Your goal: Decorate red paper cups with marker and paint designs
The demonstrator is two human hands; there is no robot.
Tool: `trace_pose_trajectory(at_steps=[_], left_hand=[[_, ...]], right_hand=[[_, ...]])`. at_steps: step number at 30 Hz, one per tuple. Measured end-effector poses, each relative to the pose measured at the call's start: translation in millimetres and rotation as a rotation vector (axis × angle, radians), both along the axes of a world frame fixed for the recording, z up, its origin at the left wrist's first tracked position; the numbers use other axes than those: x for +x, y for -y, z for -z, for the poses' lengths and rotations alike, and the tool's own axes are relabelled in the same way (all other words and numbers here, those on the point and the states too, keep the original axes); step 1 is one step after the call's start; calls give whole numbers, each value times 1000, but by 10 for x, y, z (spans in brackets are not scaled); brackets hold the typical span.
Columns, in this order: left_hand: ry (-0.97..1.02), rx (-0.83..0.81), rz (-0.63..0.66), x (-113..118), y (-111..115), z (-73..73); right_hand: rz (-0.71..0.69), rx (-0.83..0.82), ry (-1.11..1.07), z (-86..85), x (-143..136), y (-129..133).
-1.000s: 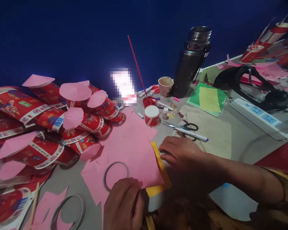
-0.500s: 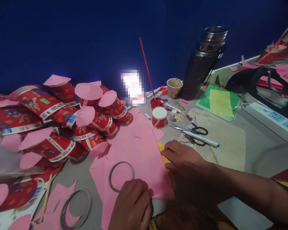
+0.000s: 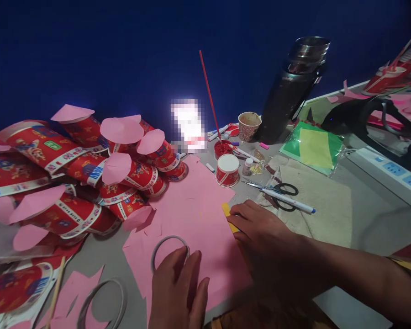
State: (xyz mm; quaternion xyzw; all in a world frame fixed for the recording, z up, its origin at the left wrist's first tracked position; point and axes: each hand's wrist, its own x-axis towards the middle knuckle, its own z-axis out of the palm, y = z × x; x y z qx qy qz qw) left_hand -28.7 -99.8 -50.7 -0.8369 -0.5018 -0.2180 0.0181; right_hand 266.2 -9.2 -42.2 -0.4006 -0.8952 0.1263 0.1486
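Observation:
My left hand [image 3: 176, 288] is over a grey ring [image 3: 152, 258] lying on a pink paper sheet [image 3: 192, 219]. Its fingers are apart, the index fingertip at the ring's right edge; whether it touches the ring I cannot tell. At the sheet's right edge, my right hand [image 3: 260, 226] is closed over a flat yellow strip [image 3: 226, 212]. The strip's far end sticks out past the fingers; the rest is hidden under the hand. Black-handled scissors [image 3: 283, 188] lie just beyond my right hand, with a white blue-capped marker [image 3: 291, 201] across them.
Red paper cups [image 3: 68, 214] with pink paper cones are piled left. A second grey ring [image 3: 123, 297] lies front left on pink scraps. Behind stand a white-lidded tub [image 3: 228, 170], a red stick [image 3: 208, 91], a paper cup [image 3: 249, 125] and a dark thermos [image 3: 281, 100]. A power strip [image 3: 387, 171] lies right.
My left hand has gone from curled to spread fingers and shifted left over the ring. My right hand stays at the paper's edge; more of the yellow strip's far end shows.

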Motion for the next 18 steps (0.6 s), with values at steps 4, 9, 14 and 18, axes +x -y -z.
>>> trace_pose_trajectory(at_steps=[4,9,14,18], left_hand=[[-7,18,11,-19,-9,67],[-28,116,-38,-55,-57,-39],[-99,114,-110,-73,-61,-99],[-48,109,-87,-74,-63,-153]], right_hand=[[-38,60,-104,-5,4,-38],[18,113,-344,-167,80,1],[-92,-2,-441,-292,116,89],[-162,-122,-207,-224,69,121]])
